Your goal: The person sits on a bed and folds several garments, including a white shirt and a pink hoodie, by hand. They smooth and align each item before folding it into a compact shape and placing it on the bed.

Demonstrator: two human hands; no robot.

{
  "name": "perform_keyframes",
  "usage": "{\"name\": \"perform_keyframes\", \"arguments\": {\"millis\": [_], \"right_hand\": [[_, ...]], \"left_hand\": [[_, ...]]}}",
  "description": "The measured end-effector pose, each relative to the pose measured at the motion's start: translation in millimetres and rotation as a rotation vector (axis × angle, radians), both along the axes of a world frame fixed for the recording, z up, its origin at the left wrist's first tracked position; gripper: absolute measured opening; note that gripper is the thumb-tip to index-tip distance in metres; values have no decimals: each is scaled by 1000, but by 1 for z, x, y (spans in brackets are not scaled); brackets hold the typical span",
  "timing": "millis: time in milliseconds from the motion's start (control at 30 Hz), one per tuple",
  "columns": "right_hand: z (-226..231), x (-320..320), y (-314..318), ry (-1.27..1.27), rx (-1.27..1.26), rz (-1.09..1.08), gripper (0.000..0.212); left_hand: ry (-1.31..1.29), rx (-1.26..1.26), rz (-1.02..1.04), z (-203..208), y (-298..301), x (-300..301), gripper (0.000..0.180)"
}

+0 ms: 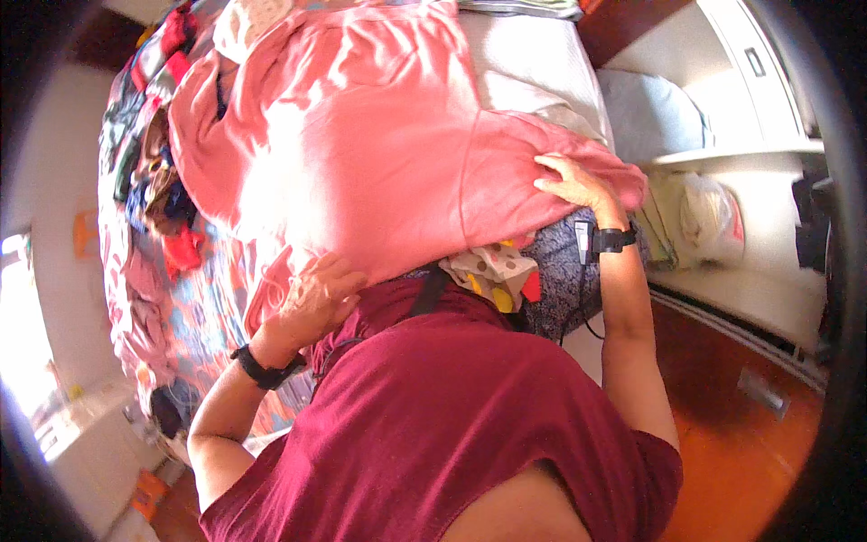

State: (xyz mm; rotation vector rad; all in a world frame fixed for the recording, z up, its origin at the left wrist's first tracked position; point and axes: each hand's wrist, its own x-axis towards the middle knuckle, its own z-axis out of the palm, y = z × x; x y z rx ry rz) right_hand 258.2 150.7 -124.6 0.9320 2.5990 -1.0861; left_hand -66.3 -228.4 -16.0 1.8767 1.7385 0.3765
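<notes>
A pink sweatshirt (379, 163) lies spread over the bed in front of me, its body fairly flat with wrinkles toward the far end. One sleeve stretches out to the right, and my right hand (578, 185) rests on it with the fingers apart. At the near left edge of the garment, my left hand (318, 294) lies on the cloth, fingers extended and slightly bent. Between my hands, below the hem, a dotted cream cloth (492, 273) with yellow and red patches is bunched against my maroon shirt (452, 397).
Mixed clothes (163, 194) are heaped along the bed's left side, over a colourful patterned bedspread (212, 303). White bedding (533, 59) shows at the far right. An open cupboard (722, 154) with shelves, holding a white plastic bag (709, 217), stands at right above a reddish floor (722, 443).
</notes>
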Motion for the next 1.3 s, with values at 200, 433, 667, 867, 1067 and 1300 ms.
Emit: {"name": "perform_keyframes", "arguments": {"millis": [200, 433, 667, 867, 1067, 1300], "right_hand": [[52, 7, -59, 3, -36, 2, 64], [58, -54, -149, 497, 64, 504, 53], [27, -54, -157, 62, -134, 654, 37], [44, -54, -150, 329, -285, 305, 40], [18, -77, -112, 371, -26, 54, 66], [-10, -87, -100, 113, 176, 329, 59]], "left_hand": [[-31, -5, -151, -13, 9, -15, 23], [-12, 113, -136, -22, 13, -11, 41], [-8, 123, -130, -27, 6, -13, 34], [-98, 154, -116, -37, 9, -18, 28], [-130, 228, -107, -43, 11, -18, 24], [-134, 223, -68, -42, 7, -18, 19]]}}
